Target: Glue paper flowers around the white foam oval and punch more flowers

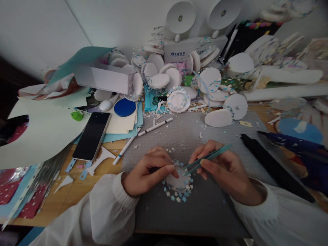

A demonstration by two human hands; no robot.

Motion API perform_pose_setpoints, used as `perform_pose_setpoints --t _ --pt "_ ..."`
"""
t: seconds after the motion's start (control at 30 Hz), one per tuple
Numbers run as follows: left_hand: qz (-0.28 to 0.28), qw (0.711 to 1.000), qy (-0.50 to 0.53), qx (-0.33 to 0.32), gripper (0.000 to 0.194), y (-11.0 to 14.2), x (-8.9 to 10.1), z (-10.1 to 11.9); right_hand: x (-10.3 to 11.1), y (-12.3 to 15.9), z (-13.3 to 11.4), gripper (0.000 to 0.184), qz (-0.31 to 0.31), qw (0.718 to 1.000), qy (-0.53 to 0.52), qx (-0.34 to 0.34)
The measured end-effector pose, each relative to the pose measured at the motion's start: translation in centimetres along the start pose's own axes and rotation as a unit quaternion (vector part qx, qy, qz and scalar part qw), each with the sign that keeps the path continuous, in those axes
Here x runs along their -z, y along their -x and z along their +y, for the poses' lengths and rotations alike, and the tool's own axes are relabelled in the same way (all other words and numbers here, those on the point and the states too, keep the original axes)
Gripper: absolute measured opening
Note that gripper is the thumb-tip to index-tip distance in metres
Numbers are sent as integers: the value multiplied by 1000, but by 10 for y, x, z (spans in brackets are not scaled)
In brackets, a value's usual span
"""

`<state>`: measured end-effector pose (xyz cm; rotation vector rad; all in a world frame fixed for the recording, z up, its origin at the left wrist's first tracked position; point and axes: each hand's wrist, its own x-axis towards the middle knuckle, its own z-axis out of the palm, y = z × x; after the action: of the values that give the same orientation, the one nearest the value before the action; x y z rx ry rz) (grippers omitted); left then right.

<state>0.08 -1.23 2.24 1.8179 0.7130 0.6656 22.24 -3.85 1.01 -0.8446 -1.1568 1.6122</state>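
Note:
A small white disc [179,184] ringed with tiny blue and white paper flowers lies on the grey cutting mat [200,208]. My left hand [148,171] is curled over its left side, fingertips pressing on the disc. My right hand [225,171] pinches teal tweezers [207,159], whose tips point left onto the disc's top edge near my left fingertips. Both wrists are in white sleeves.
A black phone [92,135] and two white pens [153,127] lie left of the mat. A heap of white discs [176,82] fills the back. A long black tool [271,167] and a dark blue glue gun [297,145] lie on the right. Paper sheets [43,133] cover the left.

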Motion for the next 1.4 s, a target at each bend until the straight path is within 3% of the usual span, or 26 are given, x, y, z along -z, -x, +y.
perform_pose_setpoints --t 0.8,1.13,1.4 --pt "0 1000 10 -14 33 -1 -2 -2 -6 -1 -1 6 -1 1000 16 2" --pt "34 999 12 -22 17 -4 -4 -1 -8 1 0 5 4 999 44 18" --pt "26 998 51 -27 18 -5 -3 -1 -4 -1 4 6 -19 999 -27 -30"
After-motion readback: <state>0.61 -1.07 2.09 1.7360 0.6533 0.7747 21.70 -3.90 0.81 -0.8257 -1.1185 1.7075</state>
